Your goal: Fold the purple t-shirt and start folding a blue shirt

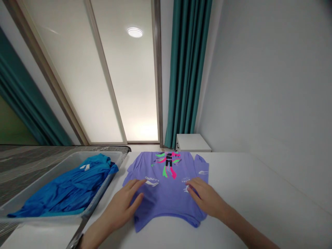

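A purple T-shirt [167,186] with a pink, green and black print lies spread flat on the white table [259,193]. My left hand [124,204] rests on the shirt's near left part, fingers stretched out flat. My right hand [206,197] lies on the shirt's near right part, fingers also flat and slightly spread. Neither hand grips the cloth.
A grey tray [31,193] at the left holds crumpled blue garments [70,186]. A small white cabinet [193,141] stands behind the table near teal curtains [188,69]. A white wall runs along the right. Frosted sliding panels are at the back.
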Action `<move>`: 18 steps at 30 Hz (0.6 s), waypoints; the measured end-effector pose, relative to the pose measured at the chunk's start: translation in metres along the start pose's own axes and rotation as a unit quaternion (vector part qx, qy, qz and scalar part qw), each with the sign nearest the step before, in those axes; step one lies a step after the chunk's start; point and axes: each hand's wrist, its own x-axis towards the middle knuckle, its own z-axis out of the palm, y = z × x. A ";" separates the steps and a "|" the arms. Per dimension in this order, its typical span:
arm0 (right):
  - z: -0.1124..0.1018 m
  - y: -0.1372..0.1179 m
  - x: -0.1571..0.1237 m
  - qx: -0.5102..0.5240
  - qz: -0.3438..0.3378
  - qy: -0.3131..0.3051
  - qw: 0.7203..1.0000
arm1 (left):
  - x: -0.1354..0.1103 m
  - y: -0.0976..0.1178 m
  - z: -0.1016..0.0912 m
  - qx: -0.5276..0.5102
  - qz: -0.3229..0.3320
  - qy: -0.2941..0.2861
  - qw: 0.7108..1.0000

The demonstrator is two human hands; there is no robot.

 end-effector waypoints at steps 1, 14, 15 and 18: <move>0.006 0.002 0.011 -0.007 -0.011 0.022 1.000 | 0.014 -0.002 0.005 0.015 0.005 0.016 1.000; 0.050 0.090 0.076 -0.131 0.078 -0.015 0.988 | 0.111 -0.069 0.078 0.132 -0.035 0.024 0.990; 0.047 0.094 0.083 -0.132 0.081 -0.027 0.988 | 0.117 -0.068 0.078 0.135 -0.046 0.028 0.989; 0.042 0.097 0.101 -0.133 0.093 -0.049 0.986 | 0.129 -0.063 0.078 0.143 -0.068 0.044 0.986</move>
